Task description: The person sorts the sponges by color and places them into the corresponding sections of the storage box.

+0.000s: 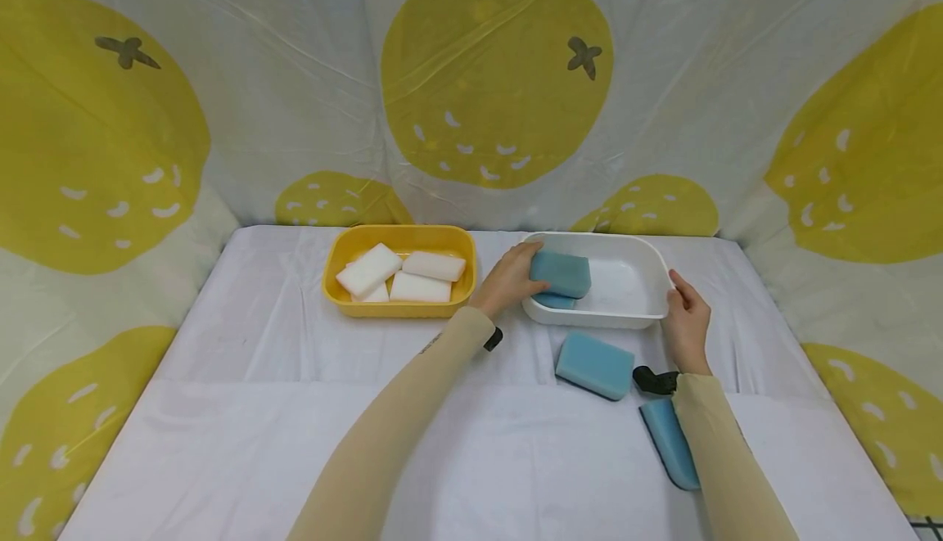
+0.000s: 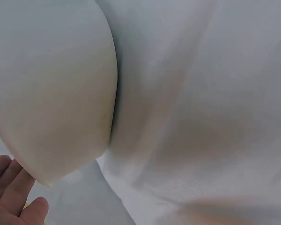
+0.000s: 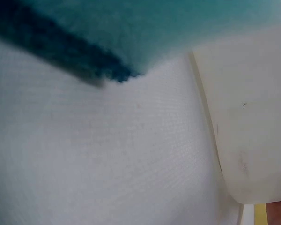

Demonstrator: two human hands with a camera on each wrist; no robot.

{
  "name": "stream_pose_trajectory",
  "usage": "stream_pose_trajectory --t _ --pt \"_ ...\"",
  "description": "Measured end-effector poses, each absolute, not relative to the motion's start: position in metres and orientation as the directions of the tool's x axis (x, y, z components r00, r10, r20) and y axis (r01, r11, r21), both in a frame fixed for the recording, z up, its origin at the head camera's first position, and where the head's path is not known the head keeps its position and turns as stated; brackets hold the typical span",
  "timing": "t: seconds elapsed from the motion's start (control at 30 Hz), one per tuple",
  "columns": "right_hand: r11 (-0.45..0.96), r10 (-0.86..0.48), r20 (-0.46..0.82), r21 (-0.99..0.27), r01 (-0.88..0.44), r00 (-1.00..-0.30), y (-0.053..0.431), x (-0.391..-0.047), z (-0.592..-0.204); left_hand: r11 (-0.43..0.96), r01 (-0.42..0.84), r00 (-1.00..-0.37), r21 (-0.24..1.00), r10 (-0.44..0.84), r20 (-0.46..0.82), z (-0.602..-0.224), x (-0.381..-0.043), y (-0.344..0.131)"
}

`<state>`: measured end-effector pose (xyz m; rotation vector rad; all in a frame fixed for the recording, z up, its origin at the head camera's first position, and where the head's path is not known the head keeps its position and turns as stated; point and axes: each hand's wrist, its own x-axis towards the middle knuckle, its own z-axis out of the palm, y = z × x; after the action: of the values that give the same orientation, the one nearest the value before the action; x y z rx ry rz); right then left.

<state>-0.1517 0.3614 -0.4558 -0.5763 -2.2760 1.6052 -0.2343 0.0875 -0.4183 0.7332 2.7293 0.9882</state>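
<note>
A white basin (image 1: 622, 279) sits at the back right of the cloth-covered table. Inside its left end, one blue sponge (image 1: 563, 273) overlaps another blue sponge (image 1: 554, 301). My left hand (image 1: 512, 277) reaches over the left rim and holds the upper sponge by its left end, fingers at the far side, thumb at the near side. With my right hand (image 1: 687, 320) I grip the basin's right rim. From the left wrist, the left fingers (image 2: 16, 185) pass behind the basin's wall (image 2: 56, 93), which hides the sponges.
A yellow basin (image 1: 400, 310) with several white sponges (image 1: 435, 266) stands to the left. In front of the white basin lies a blue sponge with a dark base (image 1: 595, 365). Another blue sponge (image 1: 670, 443) is partly covered by the right sleeve. A lemon-print curtain (image 1: 295, 91) hangs behind.
</note>
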Motion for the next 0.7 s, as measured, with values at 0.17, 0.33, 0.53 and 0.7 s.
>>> stream_pose_trajectory --t 0.17,0.33,0.53,0.7 --pt "0.305 0.492 0.014 -0.939 0.157 -0.870 0.360 -0.152 -0.455 0.645 0.383 -0.870 0.661 0.492 0.024 -0.418 -0.233 0.083" --pt "0.297 0.494 0.002 -0.940 0.166 -0.870 0.361 -0.153 -0.456 0.621 0.381 -0.870 0.685 0.492 0.036 -0.417 -0.231 0.079" --pt "0.292 0.476 -0.028 -0.938 0.188 -0.879 0.363 -0.154 -0.454 0.574 0.389 -0.875 0.720 0.476 0.092 -0.418 -0.227 0.073" --pt "0.299 0.473 -0.041 -0.932 0.205 -0.880 0.363 -0.154 -0.451 0.531 0.401 -0.875 0.747 0.462 0.141 -0.420 -0.223 0.068"
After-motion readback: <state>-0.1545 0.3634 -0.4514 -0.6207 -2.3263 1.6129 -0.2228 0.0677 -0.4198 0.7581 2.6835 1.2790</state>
